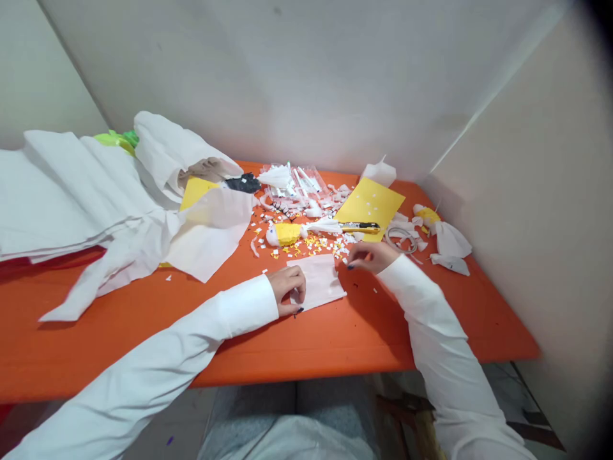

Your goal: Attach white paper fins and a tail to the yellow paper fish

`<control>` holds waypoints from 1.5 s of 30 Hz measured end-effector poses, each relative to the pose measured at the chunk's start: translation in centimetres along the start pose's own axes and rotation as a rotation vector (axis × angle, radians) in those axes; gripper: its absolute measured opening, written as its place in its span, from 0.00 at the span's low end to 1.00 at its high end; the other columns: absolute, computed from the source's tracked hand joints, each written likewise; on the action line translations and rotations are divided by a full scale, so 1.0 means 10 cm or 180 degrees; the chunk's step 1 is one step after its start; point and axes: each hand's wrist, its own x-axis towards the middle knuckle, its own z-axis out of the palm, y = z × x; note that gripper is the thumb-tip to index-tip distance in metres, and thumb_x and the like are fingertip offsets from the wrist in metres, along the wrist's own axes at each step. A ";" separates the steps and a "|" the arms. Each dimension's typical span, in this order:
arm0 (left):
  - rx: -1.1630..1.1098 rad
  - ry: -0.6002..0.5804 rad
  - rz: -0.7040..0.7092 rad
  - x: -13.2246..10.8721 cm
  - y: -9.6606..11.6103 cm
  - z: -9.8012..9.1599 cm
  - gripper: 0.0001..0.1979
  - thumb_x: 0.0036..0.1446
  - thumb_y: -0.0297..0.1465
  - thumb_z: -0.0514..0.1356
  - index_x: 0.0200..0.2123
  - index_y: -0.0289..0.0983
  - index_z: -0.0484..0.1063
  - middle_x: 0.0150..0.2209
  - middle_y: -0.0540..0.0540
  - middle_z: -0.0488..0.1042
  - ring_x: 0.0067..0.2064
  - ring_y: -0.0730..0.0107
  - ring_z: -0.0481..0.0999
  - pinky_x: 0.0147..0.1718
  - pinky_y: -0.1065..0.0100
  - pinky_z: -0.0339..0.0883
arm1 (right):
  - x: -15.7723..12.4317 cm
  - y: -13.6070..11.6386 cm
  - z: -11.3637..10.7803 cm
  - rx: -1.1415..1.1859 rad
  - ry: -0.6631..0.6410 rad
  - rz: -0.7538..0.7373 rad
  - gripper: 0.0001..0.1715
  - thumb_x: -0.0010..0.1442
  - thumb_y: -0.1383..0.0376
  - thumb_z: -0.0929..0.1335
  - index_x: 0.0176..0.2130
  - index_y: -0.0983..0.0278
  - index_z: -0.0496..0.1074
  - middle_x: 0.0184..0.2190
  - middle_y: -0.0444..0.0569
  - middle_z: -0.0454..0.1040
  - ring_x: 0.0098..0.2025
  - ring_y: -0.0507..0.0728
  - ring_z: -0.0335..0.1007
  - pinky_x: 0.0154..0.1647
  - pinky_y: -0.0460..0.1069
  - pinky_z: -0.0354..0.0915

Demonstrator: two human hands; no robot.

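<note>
A small rectangular white sheet (320, 280), thin and slightly creased, lies near the front of the orange-covered table. My left hand (287, 289) rests on its left side, fingers curled over the edge and thumb at the lower corner. Just past the right edge, my right hand (371, 257) is held with thumb and fingertips drawn together; whatever may be between them is too small to make out. Behind the sheet is a little figure (287, 234) with a yellow-covered body and white tail. A yellow utility knife (360, 227) lies close behind my right hand.
Tiny white and yellow paper bits (316, 244) litter the table. A roll of tape (401, 240) and a second yellow-and-white figure (445, 233) are at right. Yellow paper (368, 201) and a clear packet of pens (306, 181) lie behind. White cloth (96, 191) is heaped at left.
</note>
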 end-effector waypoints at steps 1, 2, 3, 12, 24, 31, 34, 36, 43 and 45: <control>-0.0001 0.0002 -0.0010 0.00 -0.01 0.00 0.04 0.45 0.26 0.61 0.27 0.36 0.68 0.34 0.46 0.67 0.34 0.73 0.68 0.35 0.72 0.63 | -0.03 0.15 -0.19 -0.0135 0.0463 0.0374 0.07 0.47 0.62 0.71 0.27 0.63 0.72 0.26 0.46 0.75 0.28 0.52 0.70 0.32 0.46 0.65; -0.0008 0.0019 -0.0033 0.00 -0.03 0.01 0.03 0.45 0.26 0.61 0.27 0.36 0.68 0.34 0.46 0.67 0.34 0.72 0.68 0.35 0.72 0.63 | -0.06 0.31 -0.37 -0.0236 0.0695 0.0557 0.06 0.47 0.62 0.70 0.27 0.63 0.72 0.27 0.47 0.75 0.28 0.53 0.70 0.31 0.47 0.65; -0.0020 0.0034 -0.0046 0.00 -0.03 0.02 0.03 0.46 0.27 0.61 0.27 0.36 0.69 0.34 0.46 0.67 0.34 0.72 0.68 0.34 0.72 0.63 | -0.10 0.46 -0.53 -0.0314 0.0807 0.0685 0.06 0.46 0.64 0.70 0.28 0.64 0.72 0.27 0.49 0.76 0.27 0.53 0.70 0.29 0.48 0.65; -0.0461 0.0913 -0.0059 0.05 0.09 -0.08 0.09 0.57 0.34 0.54 0.31 0.35 0.71 0.38 0.42 0.70 0.39 0.70 0.70 0.31 0.72 0.65 | -0.18 1.09 -0.62 -0.0504 0.0959 0.1208 0.09 0.34 0.63 0.75 0.20 0.61 0.73 0.21 0.45 0.75 0.25 0.56 0.70 0.29 0.51 0.66; -0.0937 0.1844 -0.0653 0.24 0.15 -0.19 0.18 0.55 0.30 0.54 0.49 0.37 0.58 0.42 0.42 0.72 0.39 0.69 0.71 0.32 0.69 0.63 | -0.09 0.01 -0.05 0.0293 0.2258 -0.0484 0.14 0.58 0.54 0.63 0.37 0.61 0.67 0.33 0.50 0.76 0.36 0.56 0.74 0.33 0.49 0.69; -0.0675 0.1968 -0.0253 0.09 0.29 -0.09 0.25 0.55 0.32 0.57 0.55 0.38 0.58 0.49 0.40 0.68 0.45 0.65 0.71 0.37 0.68 0.65 | -0.16 -0.56 0.73 0.0165 0.0956 -0.1233 0.04 0.61 0.65 0.63 0.37 0.60 0.68 0.33 0.47 0.76 0.31 0.52 0.71 0.28 0.46 0.67; -0.0469 0.1836 -0.0090 0.08 0.34 -0.07 0.26 0.53 0.32 0.59 0.56 0.38 0.60 0.52 0.39 0.67 0.50 0.61 0.69 0.41 0.65 0.65 | -0.16 -0.48 0.75 0.0136 0.0900 -0.1307 0.05 0.60 0.65 0.64 0.39 0.61 0.68 0.32 0.47 0.75 0.30 0.51 0.70 0.29 0.45 0.67; -0.0784 0.1848 -0.0102 0.09 0.34 -0.07 0.26 0.53 0.32 0.61 0.55 0.38 0.60 0.51 0.38 0.69 0.50 0.60 0.69 0.42 0.65 0.65 | -0.13 -0.45 0.75 -0.0123 0.0918 -0.1528 0.07 0.61 0.67 0.64 0.40 0.60 0.69 0.33 0.47 0.75 0.33 0.52 0.69 0.32 0.46 0.67; -0.3054 0.1639 -0.0729 0.13 0.29 -0.12 0.30 0.49 0.36 0.65 0.53 0.33 0.60 0.31 0.46 0.77 0.31 0.69 0.77 0.35 0.68 0.70 | -0.09 -0.41 0.67 -0.1224 0.1133 -0.2219 0.14 0.62 0.71 0.63 0.43 0.58 0.73 0.36 0.47 0.77 0.41 0.54 0.68 0.44 0.48 0.64; -0.3153 0.1496 -0.0781 0.14 0.28 -0.13 0.30 0.48 0.38 0.65 0.52 0.33 0.61 0.31 0.44 0.78 0.32 0.68 0.77 0.34 0.67 0.70 | -0.09 -0.38 0.63 -0.1324 0.1228 -0.2196 0.13 0.62 0.70 0.63 0.42 0.58 0.74 0.38 0.47 0.77 0.45 0.55 0.68 0.45 0.49 0.63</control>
